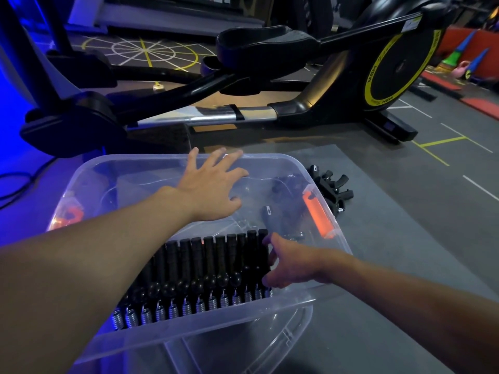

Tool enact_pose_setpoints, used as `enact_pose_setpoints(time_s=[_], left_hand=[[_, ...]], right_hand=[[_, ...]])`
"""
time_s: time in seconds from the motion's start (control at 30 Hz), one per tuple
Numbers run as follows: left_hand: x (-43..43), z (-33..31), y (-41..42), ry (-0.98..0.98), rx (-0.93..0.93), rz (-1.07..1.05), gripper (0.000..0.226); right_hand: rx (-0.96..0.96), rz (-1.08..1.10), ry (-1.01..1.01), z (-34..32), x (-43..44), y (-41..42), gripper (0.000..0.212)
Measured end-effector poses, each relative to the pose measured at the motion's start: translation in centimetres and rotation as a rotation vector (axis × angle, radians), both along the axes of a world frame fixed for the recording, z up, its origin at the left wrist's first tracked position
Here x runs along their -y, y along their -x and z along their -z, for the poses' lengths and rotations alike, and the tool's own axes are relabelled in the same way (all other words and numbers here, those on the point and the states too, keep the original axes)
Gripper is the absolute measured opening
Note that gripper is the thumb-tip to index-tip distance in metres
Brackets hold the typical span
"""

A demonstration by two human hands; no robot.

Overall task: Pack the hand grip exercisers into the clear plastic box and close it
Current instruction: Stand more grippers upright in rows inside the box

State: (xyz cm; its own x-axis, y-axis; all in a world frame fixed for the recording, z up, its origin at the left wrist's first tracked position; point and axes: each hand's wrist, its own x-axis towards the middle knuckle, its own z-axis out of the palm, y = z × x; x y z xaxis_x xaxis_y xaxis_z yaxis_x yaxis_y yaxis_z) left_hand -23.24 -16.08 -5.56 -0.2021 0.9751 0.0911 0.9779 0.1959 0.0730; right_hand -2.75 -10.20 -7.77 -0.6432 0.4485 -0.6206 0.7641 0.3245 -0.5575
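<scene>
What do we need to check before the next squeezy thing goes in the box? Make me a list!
1. Row of exercisers stands neatly in the clear box: ok.
2. Space in the box beyond the row: ok.
3. Everything packed: not ok. A pile lies outside on the mat.
4. Left hand free: ok. It is open, with fingers spread over the box.
5. Right hand free: cannot tell. It is at the end of the row, with its fingertips hidden.
6. Lid within reach: cannot tell.
</scene>
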Motion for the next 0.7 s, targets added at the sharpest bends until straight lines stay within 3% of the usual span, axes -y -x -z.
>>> enact_pose_setpoints(time_s=[0.17, 0.33, 0.7], left_hand=[[0.0, 0.0, 0.1, 0.001, 0.004, 0.005, 0.056], [0.0, 0.0, 0.0, 0.003, 0.001, 0.007, 0.056], [0.1, -1.0, -0.4, 0.001, 0.095, -0.011, 0.059]], right_hand=[[0.002, -0.107, -0.247, -0.3, -0.5, 0.4, 0.077], [0.098, -0.224, -0.222, 0.1, -0.4, 0.4, 0.087], [0.071, -0.126, -0.156, -1.1, -0.1, 0.3, 0.083]])
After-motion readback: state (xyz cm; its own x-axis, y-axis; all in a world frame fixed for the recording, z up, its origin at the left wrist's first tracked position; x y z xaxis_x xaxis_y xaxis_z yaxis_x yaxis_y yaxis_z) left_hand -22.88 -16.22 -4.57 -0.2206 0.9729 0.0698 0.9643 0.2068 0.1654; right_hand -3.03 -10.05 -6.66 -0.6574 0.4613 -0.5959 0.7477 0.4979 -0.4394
